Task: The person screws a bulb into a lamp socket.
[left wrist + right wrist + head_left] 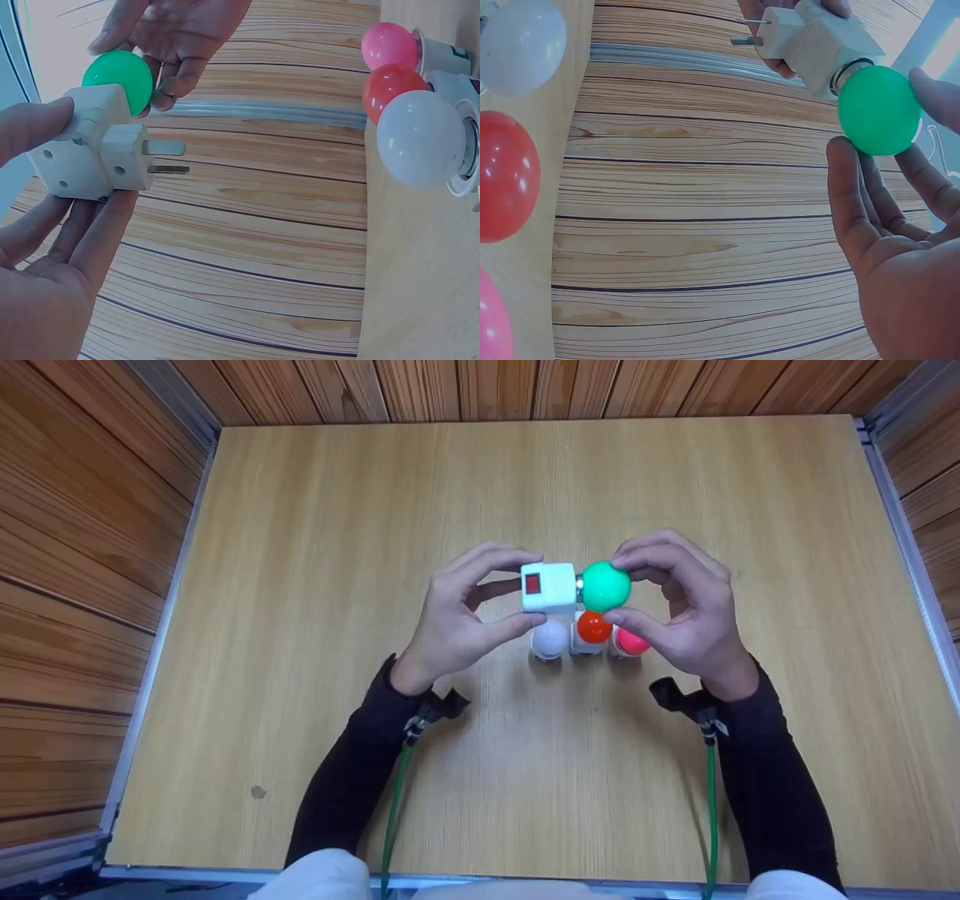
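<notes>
My left hand [466,611] grips a white plug-in lamp socket [551,588] with a red switch, thumb below and fingers above in the head view. Two flat metal prongs [166,148] stick out of the socket in the left wrist view. A round green bulb [606,586] sits at the socket's open end, its metal base partly showing at the mouth in the right wrist view. With thumb and fingertips, my right hand [686,604] pinches the green bulb from the other side. Both things are held up above the table.
Beneath the hands, a white bulb [550,640], a red bulb [594,627] and a pink bulb [631,642] stand in a row in white sockets on the wooden table [360,525]. Wood-patterned panels [75,585] and metal rails surround the table. Green cables [712,810] trail from both wrists.
</notes>
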A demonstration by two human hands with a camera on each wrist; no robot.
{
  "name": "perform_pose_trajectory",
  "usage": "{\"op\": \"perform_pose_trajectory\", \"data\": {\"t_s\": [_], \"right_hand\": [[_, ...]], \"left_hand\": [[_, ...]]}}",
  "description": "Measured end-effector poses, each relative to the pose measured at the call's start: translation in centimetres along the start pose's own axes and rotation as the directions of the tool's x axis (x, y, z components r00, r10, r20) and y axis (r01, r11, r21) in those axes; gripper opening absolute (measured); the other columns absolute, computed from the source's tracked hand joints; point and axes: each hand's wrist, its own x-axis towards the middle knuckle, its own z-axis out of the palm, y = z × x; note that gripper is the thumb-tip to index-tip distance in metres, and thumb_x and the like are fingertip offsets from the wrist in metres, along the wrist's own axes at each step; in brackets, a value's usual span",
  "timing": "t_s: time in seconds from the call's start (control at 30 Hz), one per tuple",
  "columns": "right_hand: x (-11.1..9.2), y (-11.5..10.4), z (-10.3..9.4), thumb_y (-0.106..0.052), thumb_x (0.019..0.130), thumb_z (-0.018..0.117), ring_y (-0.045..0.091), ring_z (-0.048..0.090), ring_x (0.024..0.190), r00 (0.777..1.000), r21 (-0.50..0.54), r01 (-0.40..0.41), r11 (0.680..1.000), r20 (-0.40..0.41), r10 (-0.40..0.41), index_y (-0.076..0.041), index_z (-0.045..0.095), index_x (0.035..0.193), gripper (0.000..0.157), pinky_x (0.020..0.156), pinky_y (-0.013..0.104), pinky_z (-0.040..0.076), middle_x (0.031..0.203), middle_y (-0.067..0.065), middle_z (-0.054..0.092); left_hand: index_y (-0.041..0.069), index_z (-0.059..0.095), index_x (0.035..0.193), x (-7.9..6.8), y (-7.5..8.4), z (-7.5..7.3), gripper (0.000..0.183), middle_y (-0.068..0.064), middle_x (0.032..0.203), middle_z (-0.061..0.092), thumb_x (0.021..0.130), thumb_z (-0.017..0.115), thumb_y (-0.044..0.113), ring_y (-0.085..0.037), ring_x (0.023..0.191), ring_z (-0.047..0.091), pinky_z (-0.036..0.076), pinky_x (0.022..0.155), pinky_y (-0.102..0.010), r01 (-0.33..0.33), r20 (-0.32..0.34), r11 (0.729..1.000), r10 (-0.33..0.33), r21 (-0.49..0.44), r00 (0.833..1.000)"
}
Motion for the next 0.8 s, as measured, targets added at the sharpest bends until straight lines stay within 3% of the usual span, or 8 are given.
{"op": "perform_pose_trajectory", "data": {"t_s": [0.27, 0.47, 0.57, 0.8], "right_hand": [[0.1, -0.3, -0.6, -0.015, 0.081, 0.093, 0.013, 0.072, 0.104, 0.999, -0.064, -0.005, 0.998, 0.054, 0.008, 0.023, 0.064, 0.112, 0.057, 0.096, 0.019, 0.063, 0.118, 0.004, 0.072], [0.1, -0.3, -1.0, -0.009, 0.081, 0.093, 0.012, 0.071, 0.102, 0.997, -0.119, 0.024, 0.993, 0.078, -0.015, 0.020, 0.067, 0.112, 0.050, 0.093, 0.017, 0.062, 0.110, 0.021, 0.071], [0.1, -0.3, -1.1, -0.010, 0.082, 0.092, 0.014, 0.071, 0.103, 0.996, -0.101, 0.034, 0.994, 0.084, -0.026, 0.021, 0.067, 0.112, 0.050, 0.094, 0.018, 0.062, 0.110, 0.024, 0.070], [0.4, -0.4, -0.6, -0.017, 0.084, 0.091, 0.020, 0.072, 0.111, 0.994, 0.003, 0.076, 0.997, 0.079, -0.076, 0.023, 0.062, 0.110, 0.056, 0.100, 0.022, 0.062, 0.120, 0.018, 0.070]], "left_hand": [[-0.013, 0.065, 0.129, 0.0, 0.0, -0.1, 0.049, -0.028, 0.122, 0.067, 0.085, 0.084, -0.002, -0.028, 0.114, 0.071, 0.065, 0.102, -0.040, -0.002, -0.003, 1.000, 0.002, -0.005, 1.000], [-0.012, 0.066, 0.129, 0.0, 0.1, -0.1, 0.049, -0.028, 0.121, 0.068, 0.085, 0.085, -0.001, -0.026, 0.114, 0.071, 0.066, 0.101, -0.039, -0.002, 0.003, 1.000, 0.002, -0.001, 1.000], [-0.012, 0.066, 0.129, 0.0, 0.2, -0.1, 0.049, -0.028, 0.122, 0.067, 0.085, 0.085, -0.001, -0.027, 0.115, 0.070, 0.066, 0.101, -0.039, 0.003, 0.012, 1.000, -0.003, -0.004, 1.000], [-0.012, 0.066, 0.131, -0.1, 0.4, -0.2, 0.049, -0.029, 0.123, 0.067, 0.086, 0.084, -0.001, -0.030, 0.116, 0.072, 0.065, 0.103, -0.039, 0.033, 0.042, 0.999, -0.032, -0.006, 0.999]]}}
